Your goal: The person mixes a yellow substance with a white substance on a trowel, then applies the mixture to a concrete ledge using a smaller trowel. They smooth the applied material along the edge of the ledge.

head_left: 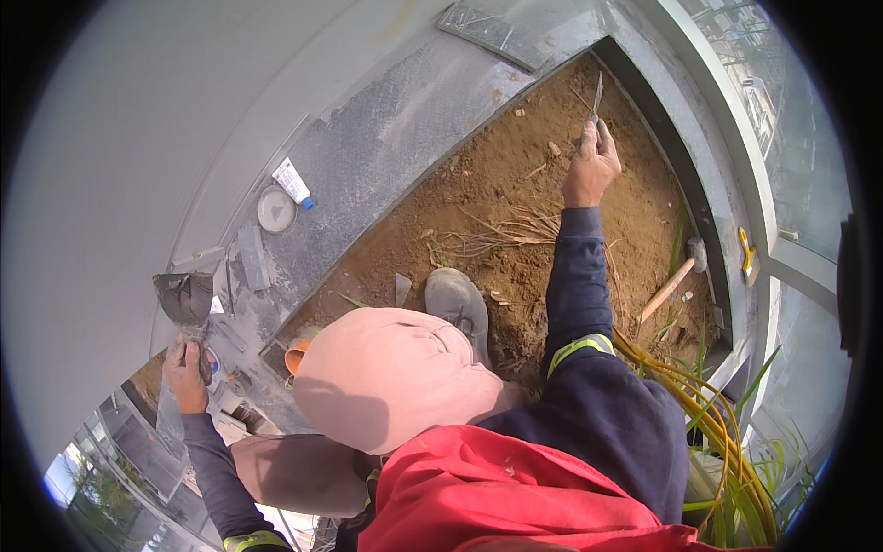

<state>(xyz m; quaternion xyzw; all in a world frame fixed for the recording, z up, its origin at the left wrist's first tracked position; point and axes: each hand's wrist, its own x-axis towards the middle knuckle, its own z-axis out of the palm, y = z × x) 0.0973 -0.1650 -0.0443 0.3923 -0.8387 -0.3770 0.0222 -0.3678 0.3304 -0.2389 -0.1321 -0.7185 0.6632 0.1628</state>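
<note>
My left hand (pixel 188 375), at the lower left, is closed round the handle of a putty knife (pixel 184 296). Its wide blade carries dark grey paste and points away from me, close to the pale wall. Far out over the soil bed (pixel 515 156), my right hand (pixel 591 170) grips a slim-bladed tool (pixel 599 96). That blade is seen nearly edge-on, so its exact kind is unclear, and the fingers hide its handle. Its tip points toward the bed's far corner, near the dark inner edge of the stone border (pixel 704 170).
On the grey stone ledge (pixel 368 138) lie a white tube with a blue cap (pixel 292 181), a round lid (pixel 276 210) and a tile piece (pixel 492 35). A wooden-handled mallet (pixel 670 288), a yellow scraper (pixel 746 248) and yellow hoses (pixel 722 405) are at right. My shoe (pixel 457 308) stands on soil.
</note>
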